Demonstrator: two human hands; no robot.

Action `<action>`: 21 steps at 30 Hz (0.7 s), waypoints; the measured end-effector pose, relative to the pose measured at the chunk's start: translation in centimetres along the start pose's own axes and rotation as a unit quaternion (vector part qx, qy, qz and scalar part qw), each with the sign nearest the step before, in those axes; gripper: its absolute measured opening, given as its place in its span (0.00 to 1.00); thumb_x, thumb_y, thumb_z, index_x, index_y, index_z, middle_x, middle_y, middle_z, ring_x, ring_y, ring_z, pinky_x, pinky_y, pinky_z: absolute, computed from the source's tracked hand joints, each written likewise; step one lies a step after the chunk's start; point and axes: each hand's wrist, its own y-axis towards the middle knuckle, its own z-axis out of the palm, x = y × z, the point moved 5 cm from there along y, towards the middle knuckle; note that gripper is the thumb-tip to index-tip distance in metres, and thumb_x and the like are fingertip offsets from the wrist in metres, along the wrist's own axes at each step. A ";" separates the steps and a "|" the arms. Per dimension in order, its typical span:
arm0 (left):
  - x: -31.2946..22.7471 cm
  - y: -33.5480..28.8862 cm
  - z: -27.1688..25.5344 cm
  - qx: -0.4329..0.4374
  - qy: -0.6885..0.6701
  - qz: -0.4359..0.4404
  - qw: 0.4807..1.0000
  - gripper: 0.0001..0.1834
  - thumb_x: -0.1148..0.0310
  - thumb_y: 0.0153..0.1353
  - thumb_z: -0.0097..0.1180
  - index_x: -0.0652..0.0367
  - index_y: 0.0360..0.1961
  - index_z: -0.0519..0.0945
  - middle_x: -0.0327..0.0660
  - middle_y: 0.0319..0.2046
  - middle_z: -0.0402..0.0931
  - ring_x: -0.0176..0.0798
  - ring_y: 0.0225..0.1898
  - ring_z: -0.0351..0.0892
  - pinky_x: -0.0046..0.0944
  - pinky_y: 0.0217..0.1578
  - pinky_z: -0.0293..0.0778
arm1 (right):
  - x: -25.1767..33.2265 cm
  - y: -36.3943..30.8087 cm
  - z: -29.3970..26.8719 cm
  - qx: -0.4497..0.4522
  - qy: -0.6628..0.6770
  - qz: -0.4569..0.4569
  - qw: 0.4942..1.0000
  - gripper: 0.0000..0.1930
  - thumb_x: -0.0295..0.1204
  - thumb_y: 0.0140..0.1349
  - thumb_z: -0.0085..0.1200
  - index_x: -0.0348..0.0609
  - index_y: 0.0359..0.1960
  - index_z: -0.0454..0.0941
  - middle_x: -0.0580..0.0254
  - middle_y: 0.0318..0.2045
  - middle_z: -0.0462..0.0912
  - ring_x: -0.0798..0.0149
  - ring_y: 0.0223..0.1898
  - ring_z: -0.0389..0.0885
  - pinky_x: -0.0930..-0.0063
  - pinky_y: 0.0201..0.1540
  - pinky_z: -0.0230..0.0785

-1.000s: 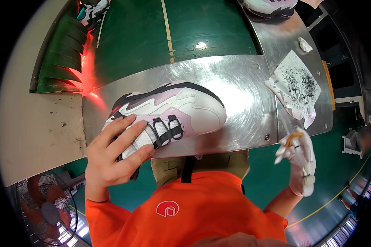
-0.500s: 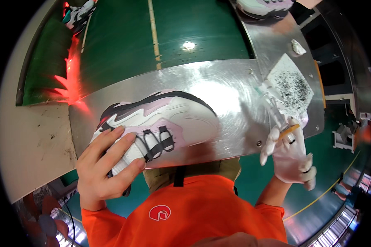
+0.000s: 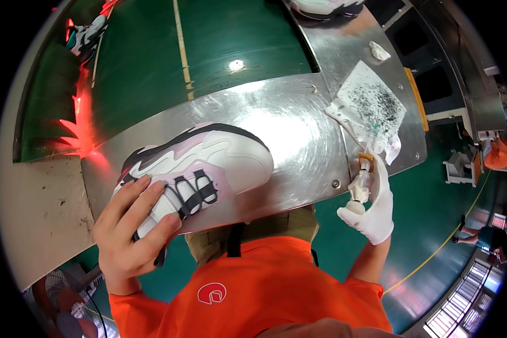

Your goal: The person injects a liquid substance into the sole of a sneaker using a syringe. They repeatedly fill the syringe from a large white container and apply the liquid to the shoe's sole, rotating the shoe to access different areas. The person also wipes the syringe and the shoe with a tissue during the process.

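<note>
A white sneaker (image 3: 236, 163) with pale purple panels, dark laces and a black sole edge lies on its side on the metal table, toe to the right. My bare left hand (image 3: 130, 225) is closed over its tongue and collar area, thumb near the laces. In a white glove, my right hand (image 3: 382, 205) grips a clear syringe (image 3: 361, 183) with a yellow-orange collar and a teal tip. That tip points away from me, over a white cloth (image 3: 374, 101) spotted with black specks. The glove partly covers the syringe.
A green conveyor belt (image 3: 135, 62) runs beyond the metal table (image 3: 276, 194). Another sneaker (image 3: 328, 8) stands at the far right; one more shoe (image 3: 86, 36) sits far left near red light. A crumpled white wad (image 3: 379, 51) lies past the cloth. A person (image 3: 493, 242) shows at right.
My right hand has turned, bringing its fingers and thumb around the syringe, whose tip now lies over the cloth. The whole view has shifted slightly; my left hand stays on the sneaker.
</note>
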 end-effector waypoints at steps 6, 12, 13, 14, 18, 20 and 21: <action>0.0 -0.6 0.3 0.012 0.013 0.002 1.000 0.16 0.70 0.46 0.65 0.43 0.38 0.79 0.46 0.45 0.82 0.54 0.44 0.82 0.49 0.41 0.81 | 1.6 -0.1 1.1 0.107 0.322 0.097 0.936 0.46 0.44 0.52 0.56 0.29 0.68 0.53 0.37 0.45 0.74 0.59 0.23 0.74 0.72 0.29 0.71; -0.4 -1.2 0.2 0.019 0.039 -0.008 0.999 0.18 0.71 0.46 0.65 0.41 0.39 0.77 0.42 0.45 0.82 0.52 0.44 0.82 0.47 0.41 0.82 | 1.5 2.0 3.1 0.324 0.556 0.045 0.764 0.62 0.57 0.36 0.65 0.25 0.66 0.50 0.28 0.44 0.72 0.50 0.24 0.77 0.66 0.27 0.73; -0.4 -1.2 0.2 0.021 0.039 -0.010 0.999 0.18 0.71 0.46 0.65 0.40 0.39 0.77 0.42 0.45 0.82 0.52 0.44 0.82 0.47 0.41 0.82 | 1.8 2.3 3.5 0.333 0.572 0.038 0.749 0.61 0.56 0.37 0.65 0.24 0.66 0.51 0.28 0.44 0.73 0.50 0.24 0.77 0.65 0.27 0.74; -0.4 -1.2 0.3 0.023 0.039 -0.013 0.999 0.18 0.71 0.46 0.66 0.40 0.40 0.77 0.41 0.45 0.82 0.52 0.44 0.82 0.47 0.41 0.82 | 2.1 2.7 3.8 0.343 0.587 0.030 0.733 0.60 0.56 0.37 0.64 0.24 0.65 0.52 0.27 0.43 0.73 0.49 0.24 0.78 0.64 0.27 0.74; -0.4 -1.2 0.3 0.024 0.039 -0.024 0.999 0.19 0.70 0.47 0.66 0.39 0.39 0.76 0.41 0.45 0.82 0.52 0.45 0.82 0.47 0.40 0.82 | 2.4 3.5 5.0 0.357 0.604 0.036 0.712 0.57 0.55 0.40 0.63 0.23 0.64 0.54 0.26 0.42 0.75 0.48 0.23 0.78 0.63 0.26 0.74; -0.4 -1.1 0.3 0.027 0.040 -0.025 0.999 0.19 0.70 0.46 0.66 0.39 0.39 0.75 0.40 0.45 0.82 0.52 0.44 0.82 0.47 0.40 0.82 | 2.7 3.5 5.3 0.355 0.604 0.038 0.712 0.56 0.55 0.41 0.63 0.23 0.64 0.55 0.26 0.42 0.75 0.48 0.23 0.78 0.63 0.26 0.74; -0.4 -1.1 0.2 0.029 0.040 -0.025 0.998 0.19 0.70 0.46 0.66 0.39 0.39 0.75 0.40 0.45 0.82 0.51 0.44 0.82 0.47 0.40 0.82 | 2.9 3.5 5.4 0.353 0.608 0.038 0.710 0.55 0.55 0.42 0.62 0.23 0.63 0.55 0.26 0.41 0.75 0.48 0.23 0.78 0.63 0.26 0.74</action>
